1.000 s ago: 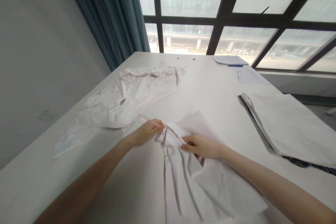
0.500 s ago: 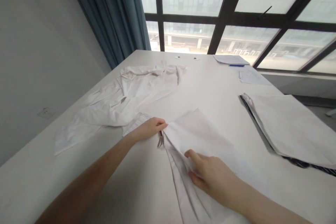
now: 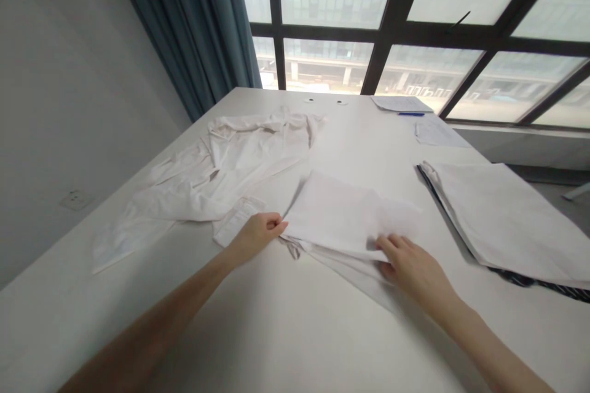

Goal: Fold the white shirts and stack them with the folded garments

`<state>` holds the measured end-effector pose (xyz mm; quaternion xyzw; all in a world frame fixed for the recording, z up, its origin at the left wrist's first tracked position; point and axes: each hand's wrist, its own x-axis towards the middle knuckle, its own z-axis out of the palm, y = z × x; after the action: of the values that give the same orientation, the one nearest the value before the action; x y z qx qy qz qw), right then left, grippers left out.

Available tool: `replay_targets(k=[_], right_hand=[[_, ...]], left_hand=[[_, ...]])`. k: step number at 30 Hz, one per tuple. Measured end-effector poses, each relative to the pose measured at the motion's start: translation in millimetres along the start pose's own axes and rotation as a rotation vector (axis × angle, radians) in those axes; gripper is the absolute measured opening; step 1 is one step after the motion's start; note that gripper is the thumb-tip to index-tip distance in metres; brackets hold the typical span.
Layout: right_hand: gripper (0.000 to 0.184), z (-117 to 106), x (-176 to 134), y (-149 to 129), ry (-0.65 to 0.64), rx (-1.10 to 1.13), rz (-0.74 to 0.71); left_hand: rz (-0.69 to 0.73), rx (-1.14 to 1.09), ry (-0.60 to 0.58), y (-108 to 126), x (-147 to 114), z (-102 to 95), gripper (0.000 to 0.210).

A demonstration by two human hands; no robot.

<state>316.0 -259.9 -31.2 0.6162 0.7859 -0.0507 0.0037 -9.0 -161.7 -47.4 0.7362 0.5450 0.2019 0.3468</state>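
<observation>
A white garment (image 3: 341, 215) lies partly folded on the white table, with a thin drawstring (image 3: 293, 249) hanging out at its left end. My left hand (image 3: 260, 232) pinches the garment's left corner between thumb and fingers. At the right part of the near edge, my right hand (image 3: 410, 267) grips the cloth, thumb below and fingers on top. A loose layer of the fabric trails beneath the fold toward the near right. Beyond my left hand a crumpled white garment (image 3: 258, 150) is spread out, its sleeve or leg end close to my wrist.
On the right is a stack of folded white and dark cloth (image 3: 511, 215). Sheets of paper (image 3: 401, 103) and a blue pen (image 3: 411, 114) lie at the far right of the table (image 3: 221, 331). A blue curtain (image 3: 203, 24) and windows stand behind it.
My right hand has moved right and away from me, carrying the garment's edge round. The cloth has swung from pointing toward me to stretching rightward. My left hand keeps its pinch.
</observation>
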Motion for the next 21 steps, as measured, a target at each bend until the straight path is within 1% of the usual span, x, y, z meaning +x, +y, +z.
replay_targets(k=[1,3,5,7,9,11,14,17,19,21], right_hand=[[0.023,1,5,10,0.055,0.029,-0.002],[0.023,5,11,23,0.124,0.130,-0.056],[0.025,11,14,29,0.171,0.238,-0.121],[0.027,20,14,30,0.219,0.326,-0.154],[0.028,30,15,32,0.273,0.421,-0.146],[0.030,38,16,33,0.328,0.515,-0.103],[0.030,43,16,35,0.376,0.611,-0.030],[0.029,41,15,34,0.375,0.650,0.040],[0.030,39,14,32,0.360,0.660,0.086],[0.031,37,13,31,0.351,0.661,0.091]], left_hand=[[-0.015,-0.022,0.012,0,-3,2.4,0.040],[-0.039,-0.085,0.013,1,-8,6.3,0.042],[-0.047,-0.191,-0.011,3,-12,9.9,0.039],[-0.048,-0.325,-0.021,6,-13,14.6,0.031],[-0.055,-0.421,0.023,7,-15,20.3,0.029],[-0.055,-0.453,0.098,6,-17,26.2,0.033],[0.006,-0.464,0.197,3,-20,32.8,0.039],[0.116,-0.422,0.249,0,-23,36.4,0.052],[0.211,-0.286,0.256,-1,-23,37.9,0.052],[0.314,-0.102,0.248,-3,-22,39.4,0.047]])
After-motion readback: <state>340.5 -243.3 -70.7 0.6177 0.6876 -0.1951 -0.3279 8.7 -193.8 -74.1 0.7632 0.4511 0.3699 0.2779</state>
